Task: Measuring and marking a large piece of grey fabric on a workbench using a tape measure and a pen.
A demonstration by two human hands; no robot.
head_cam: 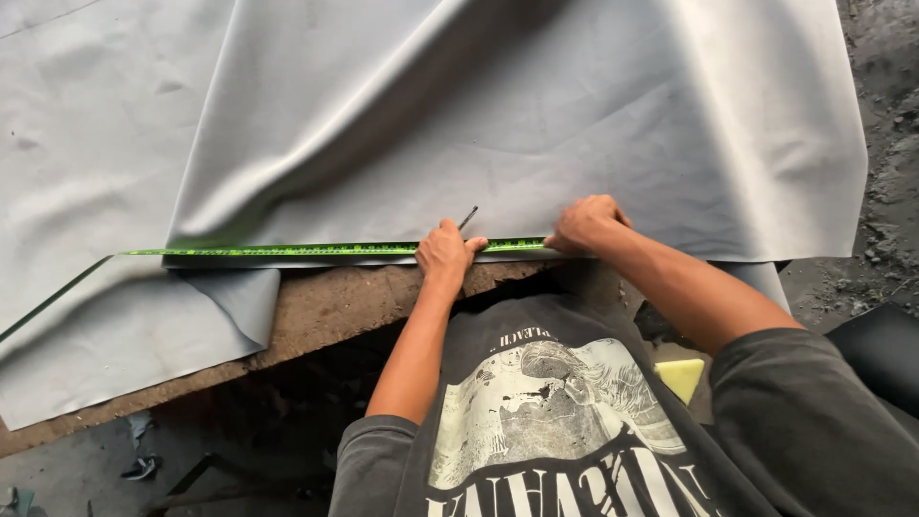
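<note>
A large grey sheet [498,115] lies over a brown wooden table [335,297], with folds rising toward the back. A green measuring tape [287,251] is stretched flat along the sheet's near edge. My left hand [445,254] rests on the tape and grips a thin dark pencil [468,218], whose tip points up and away onto the sheet. My right hand [586,225] has its fingers curled down on the tape's right end, pinning it against the sheet. The two hands are about a hand's width apart.
The tape's left part runs off down the hanging sheet [48,299]. A yellow block [682,375] lies below the table by my right arm. Rough dark ground [890,144] borders the sheet on the right, and scraps [142,467] lie on the floor at lower left.
</note>
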